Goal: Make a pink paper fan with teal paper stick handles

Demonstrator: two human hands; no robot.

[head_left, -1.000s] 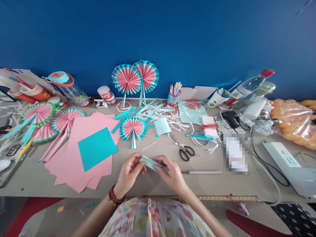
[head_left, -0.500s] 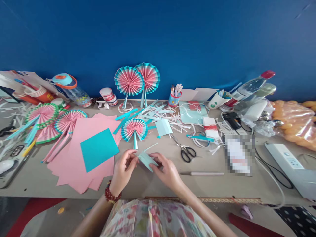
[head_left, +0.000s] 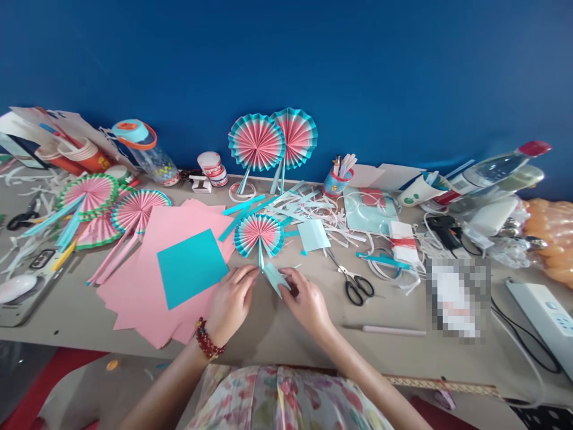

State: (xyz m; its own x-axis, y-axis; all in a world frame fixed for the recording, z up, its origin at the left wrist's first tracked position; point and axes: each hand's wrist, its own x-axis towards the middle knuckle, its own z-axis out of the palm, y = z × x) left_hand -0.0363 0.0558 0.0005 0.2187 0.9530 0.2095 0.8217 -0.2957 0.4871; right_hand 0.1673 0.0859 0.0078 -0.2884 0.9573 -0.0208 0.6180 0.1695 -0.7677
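Observation:
My right hand (head_left: 307,298) pinches a small folded piece of pale blue paper (head_left: 274,278) between thumb and fingers, tilted above the table. My left hand (head_left: 235,301), with a dark red bead bracelet at the wrist, has its fingers drawn together at the lower end of a small paper fan's handle; its thumb is mostly hidden. That round pleated paper fan (head_left: 258,235), pink inside with a blue rim, lies on the table just beyond both hands. A blue square sheet (head_left: 192,269) rests on pink sheets (head_left: 134,292) left of my left hand.
Black-handled scissors (head_left: 359,286) and a pale pen-like tool (head_left: 394,330) lie to the right. Paper strips (head_left: 295,206) are heaped behind the fan. Two larger fans (head_left: 257,143) stand against the blue wall. Bottles (head_left: 496,170) and a power strip (head_left: 544,310) sit far right.
My left hand has let go of the pale blue paper and moved to the fan's handle end. The right hand alone keeps the paper. The view has turned slightly left.

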